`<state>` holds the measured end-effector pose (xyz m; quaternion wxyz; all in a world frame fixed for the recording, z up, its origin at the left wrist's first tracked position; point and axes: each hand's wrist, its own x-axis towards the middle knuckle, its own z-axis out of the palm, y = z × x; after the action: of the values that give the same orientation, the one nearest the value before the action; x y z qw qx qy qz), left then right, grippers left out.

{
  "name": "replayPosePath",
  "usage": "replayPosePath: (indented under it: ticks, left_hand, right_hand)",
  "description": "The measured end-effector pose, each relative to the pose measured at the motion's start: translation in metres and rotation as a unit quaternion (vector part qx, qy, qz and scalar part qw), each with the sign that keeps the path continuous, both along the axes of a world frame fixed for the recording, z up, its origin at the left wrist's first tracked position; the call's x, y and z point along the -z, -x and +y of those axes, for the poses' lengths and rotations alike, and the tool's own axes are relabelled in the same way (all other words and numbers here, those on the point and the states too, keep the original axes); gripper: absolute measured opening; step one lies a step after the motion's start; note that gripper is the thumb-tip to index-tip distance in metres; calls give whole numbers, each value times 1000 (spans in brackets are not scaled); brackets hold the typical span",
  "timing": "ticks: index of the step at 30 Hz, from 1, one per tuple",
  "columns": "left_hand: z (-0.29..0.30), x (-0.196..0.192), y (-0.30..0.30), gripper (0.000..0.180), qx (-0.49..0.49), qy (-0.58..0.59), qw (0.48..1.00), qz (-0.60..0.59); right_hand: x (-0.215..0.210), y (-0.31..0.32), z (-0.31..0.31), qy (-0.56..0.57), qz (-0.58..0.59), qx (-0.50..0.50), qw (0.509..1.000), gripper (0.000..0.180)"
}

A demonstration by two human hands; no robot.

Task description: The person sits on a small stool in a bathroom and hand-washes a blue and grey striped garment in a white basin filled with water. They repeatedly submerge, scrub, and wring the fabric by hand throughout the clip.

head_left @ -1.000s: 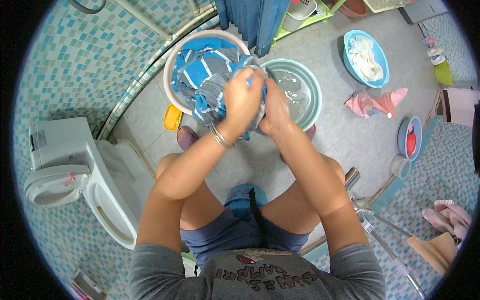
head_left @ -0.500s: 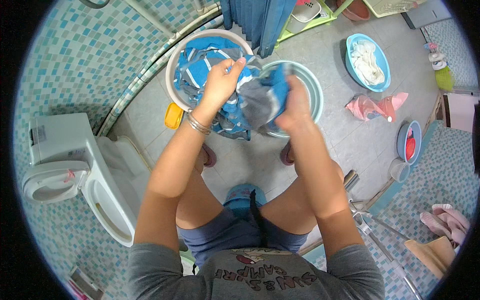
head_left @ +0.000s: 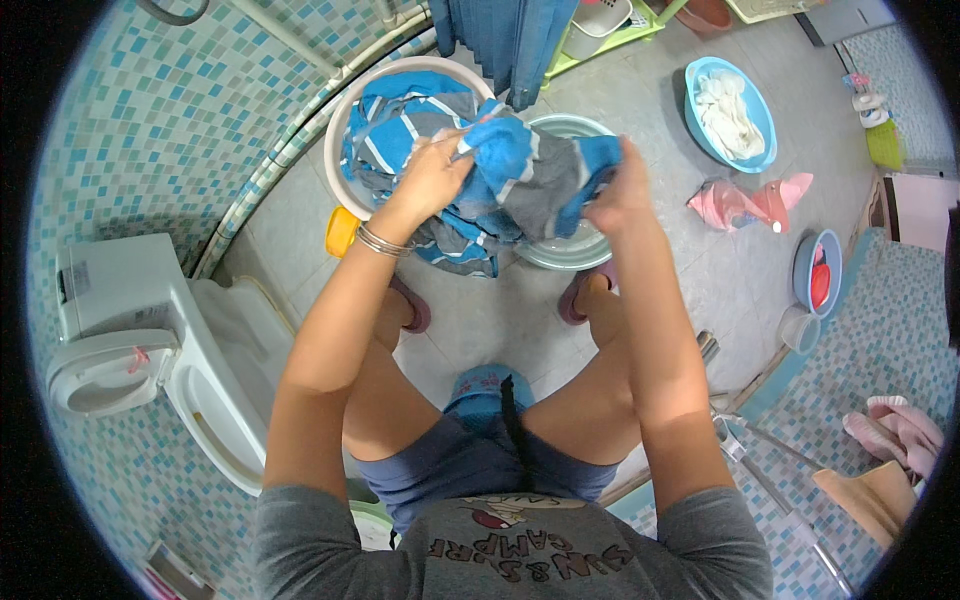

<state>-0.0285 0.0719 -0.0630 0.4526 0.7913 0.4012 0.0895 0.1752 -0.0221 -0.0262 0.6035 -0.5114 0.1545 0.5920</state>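
My left hand [head_left: 435, 178] and right hand [head_left: 622, 195] are apart, both clamped on the striped blue-and-grey cloth [head_left: 540, 170]; right slightly blurred. Cloth spans from the pale pink basin [head_left: 333, 150] across the green basin [head_left: 565, 261]. Risk: a slipping right grip could drop that end into the green basin; a hard pull could drag the folds hanging past the pink basin's near rim along the floor [head_left: 490, 335]. Floor: grey tile, mosaic wall [head_left: 200, 100] at its left edge, white toilet [head_left: 205, 415] there, blue curtain [head_left: 510, 45] at the far edge.
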Motion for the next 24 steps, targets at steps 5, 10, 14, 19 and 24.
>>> replayPosePath:
  ticks: [5, 10, 14, 19, 24]
  left_hand:
    - [-64, -2, -40, 47, 45, -197, 965, -168]
    - [-78, -9, -59, 36, -95, -207, 970, -87]
    - [-41, -7, -56, 28, -216, -109, 945, -218]
    - [-92, -32, -56, 26, -92, -153, 950, -256]
    - [-67, -22, -53, 24, -224, -148, 950, -157]
  right_hand:
    - [101, 23, -7, -117, 116, -159, 973, 79]
    - [77, 74, -23, -247, 88, -25, 965, 36]
    - [46, 68, -4, -84, 46, -64, 993, 31]
    - [45, 35, 0, -177, 176, -39, 968, 25]
    - [33, 79, -3, -98, 48, -12, 994, 23]
